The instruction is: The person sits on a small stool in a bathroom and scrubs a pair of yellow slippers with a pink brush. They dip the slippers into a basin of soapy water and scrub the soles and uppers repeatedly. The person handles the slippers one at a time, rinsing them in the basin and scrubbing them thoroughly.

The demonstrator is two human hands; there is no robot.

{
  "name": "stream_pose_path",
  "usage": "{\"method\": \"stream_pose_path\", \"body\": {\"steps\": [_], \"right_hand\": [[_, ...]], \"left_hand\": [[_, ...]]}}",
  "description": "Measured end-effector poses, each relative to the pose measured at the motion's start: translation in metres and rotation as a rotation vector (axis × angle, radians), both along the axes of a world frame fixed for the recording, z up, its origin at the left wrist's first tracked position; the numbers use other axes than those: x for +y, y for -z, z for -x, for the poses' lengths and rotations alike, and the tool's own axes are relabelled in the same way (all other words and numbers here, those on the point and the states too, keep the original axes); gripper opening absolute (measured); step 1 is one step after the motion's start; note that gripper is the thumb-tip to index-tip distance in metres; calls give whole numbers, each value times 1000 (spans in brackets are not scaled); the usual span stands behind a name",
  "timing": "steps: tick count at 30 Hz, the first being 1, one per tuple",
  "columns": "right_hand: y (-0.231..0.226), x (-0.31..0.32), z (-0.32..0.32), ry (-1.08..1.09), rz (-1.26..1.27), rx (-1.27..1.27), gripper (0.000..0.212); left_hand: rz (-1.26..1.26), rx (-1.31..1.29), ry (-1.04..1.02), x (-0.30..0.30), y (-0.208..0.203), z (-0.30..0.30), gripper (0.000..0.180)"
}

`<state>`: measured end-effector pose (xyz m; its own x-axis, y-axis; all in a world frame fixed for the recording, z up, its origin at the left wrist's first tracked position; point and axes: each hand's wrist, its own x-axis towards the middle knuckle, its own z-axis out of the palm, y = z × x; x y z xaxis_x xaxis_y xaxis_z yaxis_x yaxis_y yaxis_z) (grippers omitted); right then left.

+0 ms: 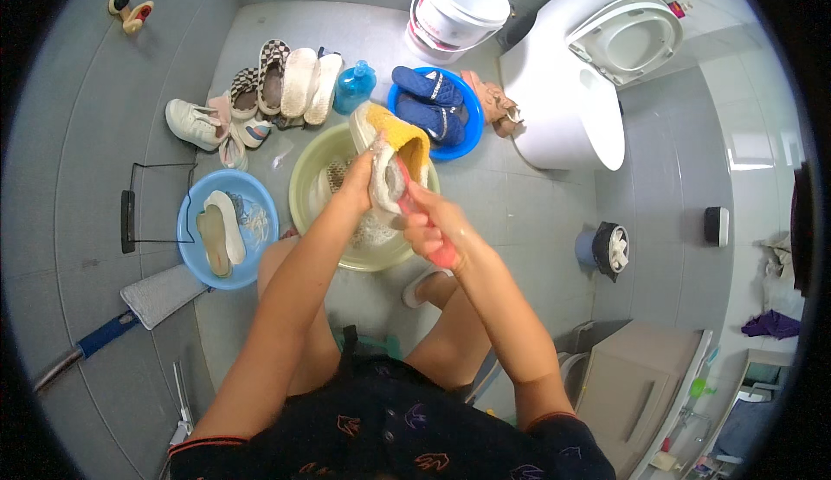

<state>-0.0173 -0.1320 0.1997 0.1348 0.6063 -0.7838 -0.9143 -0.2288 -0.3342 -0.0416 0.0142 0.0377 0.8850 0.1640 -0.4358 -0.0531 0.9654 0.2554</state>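
My left hand (359,184) grips a yellow and white shoe (400,132), tilted with its opening toward me. My right hand (437,225) is closed around a pinkish-red brush (444,255), whose head reaches into the shoe's opening and is mostly hidden there. Both hands are above a pale yellow-green basin (299,194). Suds and part of another shoe with a checkered pattern (336,175) show inside the basin.
Several shoes (300,73) stand at the far left beside a blue bottle (355,89). A light blue basin (183,220) holds insoles; a darker blue basin (479,125) holds blue slippers (428,121). Behind are a white bucket (454,12) and toilet (563,90). A mop (164,294) leans left.
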Motion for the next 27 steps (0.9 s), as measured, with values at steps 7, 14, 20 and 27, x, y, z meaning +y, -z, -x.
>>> {"method": "stream_pose_path", "body": {"steps": [7,14,20,27], "right_hand": [[14,23,-40,324,-313,366,26],[34,23,-30,372,-448,455,18],[-2,-11,-11,-513,40,-612,52],[18,-42,-34,-1259,96,-1941,45]], "left_hand": [[-18,9,-9,-9,-16,-3,43],[-82,2,-107,-13,-18,-8,44],[-117,-44,-162,4,-11,0,54],[-56,-67,-130,7,-18,2,57]]}}
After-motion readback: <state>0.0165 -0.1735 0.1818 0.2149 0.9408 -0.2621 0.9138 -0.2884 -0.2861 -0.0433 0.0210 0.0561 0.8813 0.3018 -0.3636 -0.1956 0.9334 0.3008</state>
